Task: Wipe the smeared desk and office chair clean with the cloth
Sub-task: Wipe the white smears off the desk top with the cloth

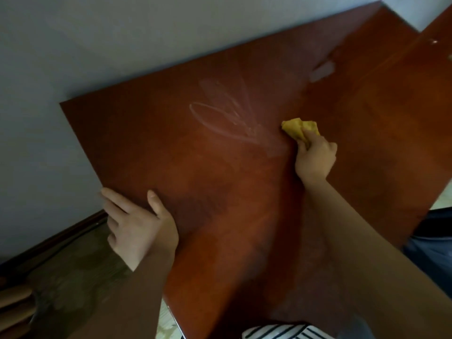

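The reddish-brown wooden desk (195,167) fills the middle of the head view, tilted against a pale wall. White looping smears (227,118) mark its top, and a pale patch (321,72) lies further back. My right hand (315,160) grips a bunched yellow cloth (297,128) and presses it to the desk just right of the smears. My left hand (139,226) rests on the desk's left edge, thumb on top and fingers reaching over the side. No office chair shows.
A pale wall (97,45) runs behind the desk with a dark skirting board (61,236) at lower left. Dark patterned floor (73,277) lies left of the desk. Blue fabric (435,241) shows at the right edge, striped clothing (276,332) at the bottom.
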